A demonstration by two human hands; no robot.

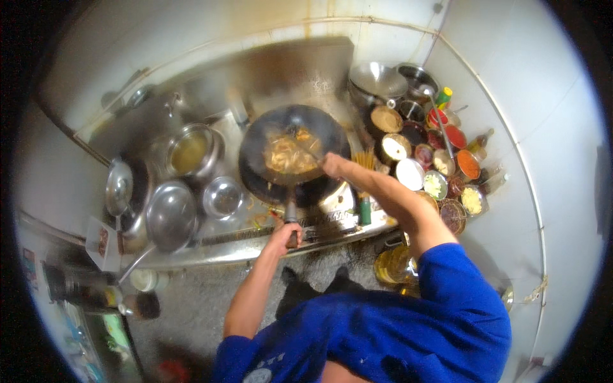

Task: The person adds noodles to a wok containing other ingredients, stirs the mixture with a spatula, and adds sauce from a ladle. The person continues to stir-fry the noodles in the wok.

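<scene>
My left hand (284, 237) grips the handle (291, 213) of a dark wok (249, 143) on the stove. In the wok lies a steaming mix of food pieces in brown sauce (287, 155); what they are is too blurred to tell. Over the wok's right side, my right hand (333, 165) is closed around a long cooking utensil (309, 152). Its working end reaches into the food and cannot be made out. To the wok's left is a metal bowl (222, 197).
A pot of yellowish liquid (189, 153) and a large strainer or ladle (171, 215) stand left. Seasoning bowls crowd the right, among them white powder (410, 174) and orange sauce (468, 164). A bamboo brush (365, 160) and green-handled tool (365, 210) flank the wok. Oil jugs (395, 265) sit below.
</scene>
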